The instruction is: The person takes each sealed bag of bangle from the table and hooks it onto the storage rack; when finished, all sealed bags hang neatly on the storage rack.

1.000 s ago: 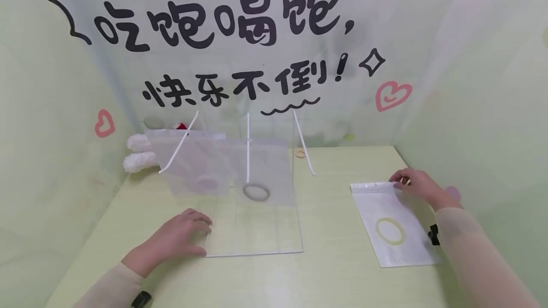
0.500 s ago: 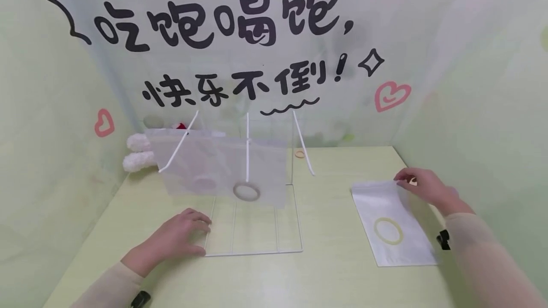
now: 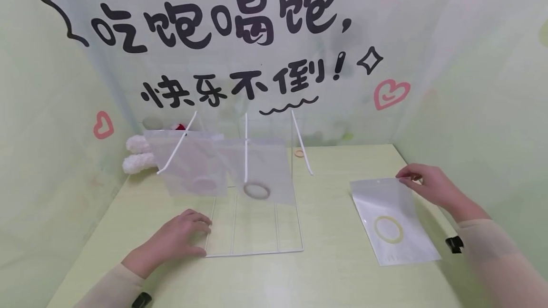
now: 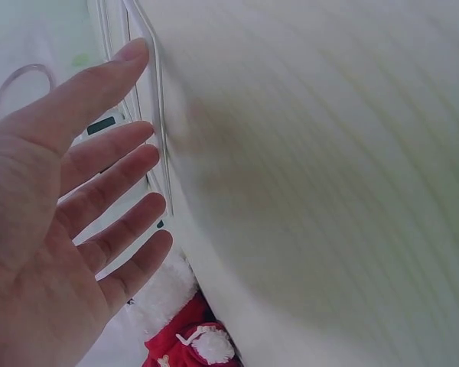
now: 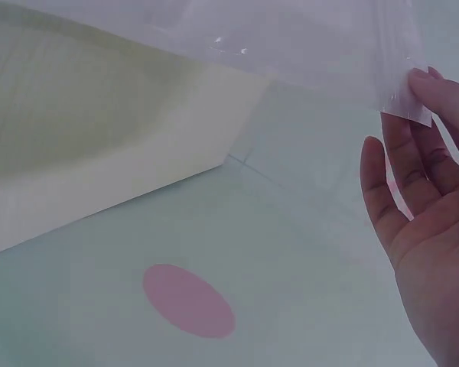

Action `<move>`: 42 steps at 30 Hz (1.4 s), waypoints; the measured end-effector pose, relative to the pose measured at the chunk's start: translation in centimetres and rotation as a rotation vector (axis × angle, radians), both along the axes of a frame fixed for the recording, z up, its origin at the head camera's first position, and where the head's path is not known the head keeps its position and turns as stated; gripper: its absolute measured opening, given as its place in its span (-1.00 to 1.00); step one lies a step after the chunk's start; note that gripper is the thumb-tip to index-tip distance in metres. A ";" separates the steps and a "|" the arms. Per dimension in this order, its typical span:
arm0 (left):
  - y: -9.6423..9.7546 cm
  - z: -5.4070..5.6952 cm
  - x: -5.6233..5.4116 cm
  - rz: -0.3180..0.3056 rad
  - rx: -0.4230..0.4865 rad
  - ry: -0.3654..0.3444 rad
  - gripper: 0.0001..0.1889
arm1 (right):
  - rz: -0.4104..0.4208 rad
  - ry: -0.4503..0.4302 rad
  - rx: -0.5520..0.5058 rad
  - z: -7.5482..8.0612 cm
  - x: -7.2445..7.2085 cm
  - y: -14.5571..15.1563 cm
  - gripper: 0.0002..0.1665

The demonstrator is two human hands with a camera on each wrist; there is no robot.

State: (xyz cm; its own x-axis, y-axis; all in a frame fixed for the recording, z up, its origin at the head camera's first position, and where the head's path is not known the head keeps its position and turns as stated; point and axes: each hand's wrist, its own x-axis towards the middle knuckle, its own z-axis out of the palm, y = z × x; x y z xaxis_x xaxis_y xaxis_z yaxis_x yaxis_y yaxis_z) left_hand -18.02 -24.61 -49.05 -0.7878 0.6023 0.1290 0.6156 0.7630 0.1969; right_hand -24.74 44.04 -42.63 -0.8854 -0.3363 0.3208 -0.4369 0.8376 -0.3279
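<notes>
My right hand (image 3: pixel 434 187) pinches the top right corner of a translucent white zip bag (image 3: pixel 387 198), which has a hang hole and a yellow ring (image 3: pixel 377 227) in it. In the right wrist view thumb and forefinger grip the bag's corner (image 5: pixel 404 95), with the other fingers loosely bent. My left hand (image 3: pixel 171 236) touches the left side of a white wire rack (image 3: pixel 257 254), fingertips (image 4: pixel 154 157) right at the wire and fingers relaxed. Two more bags hang on the rack, one at the left prong (image 3: pixel 173 151), one at the middle prong (image 3: pixel 246 156) with a brownish ring.
A white fuzzy plush toy (image 3: pixel 140 161) lies behind the rack at the left; its red part (image 4: pixel 176 329) shows in the left wrist view. A small tan ring (image 3: pixel 299 157) lies at the back of the table (image 3: pixel 325 270). Lettered curtain-like walls surround the table.
My right hand has shifted slightly right, and the bag's top edge has tipped up so its hang hole shows. The hanging bags sway a little. My left hand stays put.
</notes>
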 end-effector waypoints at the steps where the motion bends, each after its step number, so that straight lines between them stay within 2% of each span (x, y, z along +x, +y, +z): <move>1: 0.0 0.0 0.0 0.001 -0.002 0.002 -0.52 | 0.009 0.015 -0.004 0.3 0.2 -0.3 -0.83; 12: 0.2 0.3 -0.1 0.003 -0.015 -0.024 -0.52 | 0.127 0.193 -0.009 4.0 1.8 -2.7 -0.65; 31: 0.3 0.4 -0.2 0.002 -0.014 -0.019 -0.51 | 0.224 0.294 -0.080 8.5 4.2 -5.7 -0.45; 36: 0.3 0.3 -0.3 0.003 -0.014 -0.027 -0.51 | 0.272 0.335 -0.074 9.5 4.8 -6.4 -0.47; 42: 0.2 0.2 -0.2 0.008 -0.013 -0.021 -0.50 | 0.331 0.370 -0.119 10.4 5.3 -7.6 -0.41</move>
